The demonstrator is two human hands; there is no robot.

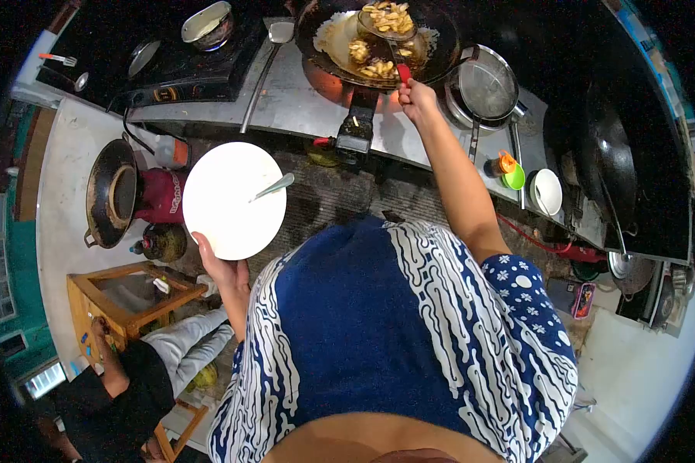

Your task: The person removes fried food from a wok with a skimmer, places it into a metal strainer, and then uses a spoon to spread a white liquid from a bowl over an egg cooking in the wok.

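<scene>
The skimmer ladle (388,18) hangs over the wok (440,46), its bowl heaped with fried pieces (390,14) and raised above the oil. Its red grip (403,73) sits just ahead of the right hand (415,96), whose fingers are closed round the handle's end. Held that far back, the loaded bowl will likely feel nose-heavy and the greasy handle slick — a firm wrap near the red grip looks the safest hold.

The left hand (222,266) carries a white plate (228,197) from below, fingers curled up against its near rim; whether the thumb lies on top cannot be told. A spoon (272,187) rests on the plate, beyond the fingers — loose, so it could slide if the plate tips. The plate looks stiff, light and breakable.

Past the right hand's fingers, to their right, a strainer pan (486,86) sits on the steel bench (301,104). Another person (123,378) sits low, behind and left of the left hand, by a wooden stool (123,297).
</scene>
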